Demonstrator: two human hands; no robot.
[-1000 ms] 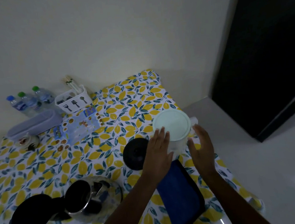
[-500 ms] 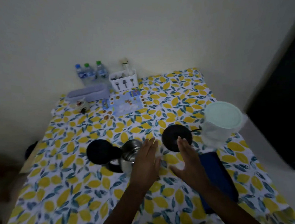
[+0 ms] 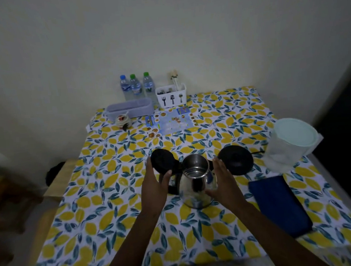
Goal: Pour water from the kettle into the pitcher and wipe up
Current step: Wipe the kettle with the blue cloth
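Note:
A steel kettle stands in the middle of the table with its black lid flipped open to the left. My left hand wraps around the handle just below the lid, thumb curled over it. My right hand lies flat against the kettle's right side, fingers straight, thumb on the steel. The translucent pitcher with a pale green lid stands at the table's right edge, apart from both hands. A folded blue cloth lies in front of the pitcher.
The black kettle base sits just right of the kettle, its cord running toward the pitcher. At the back stand three water bottles, a white cutlery caddy, a lilac box and a small jar. A printed sheet lies flat.
My hands left the pitcher and swung left to the kettle; they now close in on its two sides. My view turned left and centred on the table.

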